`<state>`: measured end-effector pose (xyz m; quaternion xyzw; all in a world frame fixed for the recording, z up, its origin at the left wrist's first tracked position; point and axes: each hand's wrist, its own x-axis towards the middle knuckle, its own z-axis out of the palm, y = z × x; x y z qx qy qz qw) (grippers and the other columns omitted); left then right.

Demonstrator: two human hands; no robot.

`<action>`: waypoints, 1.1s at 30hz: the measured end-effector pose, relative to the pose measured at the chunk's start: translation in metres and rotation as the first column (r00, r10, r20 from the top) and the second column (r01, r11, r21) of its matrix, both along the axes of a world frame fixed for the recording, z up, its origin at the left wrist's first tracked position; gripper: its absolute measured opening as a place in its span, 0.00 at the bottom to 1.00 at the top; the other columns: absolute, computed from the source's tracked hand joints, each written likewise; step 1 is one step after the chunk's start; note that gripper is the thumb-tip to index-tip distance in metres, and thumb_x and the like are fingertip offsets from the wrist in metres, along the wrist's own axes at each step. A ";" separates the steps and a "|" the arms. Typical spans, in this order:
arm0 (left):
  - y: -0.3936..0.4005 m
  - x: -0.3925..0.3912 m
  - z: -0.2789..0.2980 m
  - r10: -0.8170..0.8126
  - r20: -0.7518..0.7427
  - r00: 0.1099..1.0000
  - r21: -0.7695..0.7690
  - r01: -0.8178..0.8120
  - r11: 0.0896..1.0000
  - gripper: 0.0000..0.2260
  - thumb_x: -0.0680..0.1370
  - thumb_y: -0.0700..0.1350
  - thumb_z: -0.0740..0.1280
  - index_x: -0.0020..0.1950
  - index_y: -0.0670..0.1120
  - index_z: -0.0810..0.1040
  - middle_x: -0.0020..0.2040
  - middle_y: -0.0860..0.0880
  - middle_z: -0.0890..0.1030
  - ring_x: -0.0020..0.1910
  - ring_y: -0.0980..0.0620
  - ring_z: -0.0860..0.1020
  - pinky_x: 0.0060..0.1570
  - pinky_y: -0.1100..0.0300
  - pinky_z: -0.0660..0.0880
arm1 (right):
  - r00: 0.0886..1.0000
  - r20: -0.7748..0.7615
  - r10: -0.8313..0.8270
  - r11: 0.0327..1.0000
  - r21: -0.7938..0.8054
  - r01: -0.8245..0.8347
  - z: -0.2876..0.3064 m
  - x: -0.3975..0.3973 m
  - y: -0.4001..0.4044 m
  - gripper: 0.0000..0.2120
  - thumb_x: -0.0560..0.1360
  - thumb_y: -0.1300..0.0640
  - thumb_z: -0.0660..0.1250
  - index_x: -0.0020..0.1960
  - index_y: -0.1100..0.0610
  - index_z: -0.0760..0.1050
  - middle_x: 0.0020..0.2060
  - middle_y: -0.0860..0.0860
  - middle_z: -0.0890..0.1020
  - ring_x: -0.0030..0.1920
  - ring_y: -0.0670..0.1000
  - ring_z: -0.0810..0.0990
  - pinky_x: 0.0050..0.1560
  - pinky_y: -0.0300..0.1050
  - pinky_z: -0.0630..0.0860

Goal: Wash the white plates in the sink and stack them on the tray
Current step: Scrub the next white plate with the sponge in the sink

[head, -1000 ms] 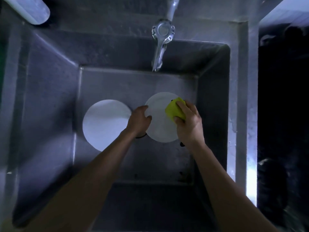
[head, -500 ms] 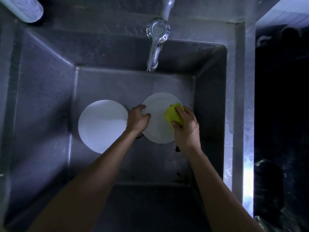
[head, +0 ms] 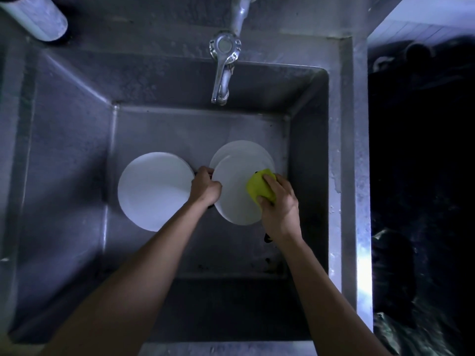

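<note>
Inside the deep steel sink, my left hand grips the left rim of a white plate held tilted. My right hand holds a yellow-green sponge pressed against that plate's right side. Behind it the edge of another white plate shows. A further white plate lies on the sink floor to the left. No tray is in view.
A chrome tap hangs over the back of the sink with no water visible from it. A pale cylinder lies at the top left on the rim. A dark area lies to the right of the sink's steel rim.
My right hand has slid the sponge a little down and right across the held plate. The plate has tilted, and a second plate's edge now shows behind it.
</note>
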<state>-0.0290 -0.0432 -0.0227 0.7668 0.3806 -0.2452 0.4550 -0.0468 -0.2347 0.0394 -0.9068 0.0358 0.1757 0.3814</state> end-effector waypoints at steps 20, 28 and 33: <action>-0.007 -0.060 0.090 0.320 -0.015 0.947 -0.440 -0.293 0.849 0.22 0.73 0.29 0.61 0.55 0.53 0.80 0.53 0.47 0.84 0.45 0.43 0.83 0.32 0.53 0.80 | 0.985 0.074 0.154 0.988 -0.044 -0.151 0.058 -0.042 -0.019 0.27 0.74 0.65 0.68 0.73 0.54 0.71 0.73 0.54 0.69 0.61 0.63 0.72 0.61 0.60 0.73; 0.000 -0.092 0.153 0.423 0.022 0.906 -0.608 -0.323 0.725 0.26 0.73 0.25 0.61 0.60 0.51 0.81 0.56 0.44 0.83 0.52 0.40 0.82 0.40 0.48 0.81 | 0.924 0.257 0.284 0.958 -0.033 -0.285 0.119 -0.050 0.006 0.28 0.74 0.65 0.66 0.73 0.52 0.71 0.74 0.52 0.69 0.64 0.61 0.72 0.65 0.57 0.72; 0.007 -0.106 0.187 0.414 0.101 0.905 -0.690 -0.236 0.685 0.26 0.71 0.25 0.62 0.59 0.50 0.83 0.50 0.44 0.85 0.45 0.46 0.84 0.39 0.51 0.81 | 0.886 0.286 0.366 0.929 -0.054 -0.366 0.151 -0.059 0.027 0.25 0.76 0.63 0.68 0.72 0.52 0.72 0.74 0.52 0.69 0.67 0.60 0.71 0.66 0.53 0.70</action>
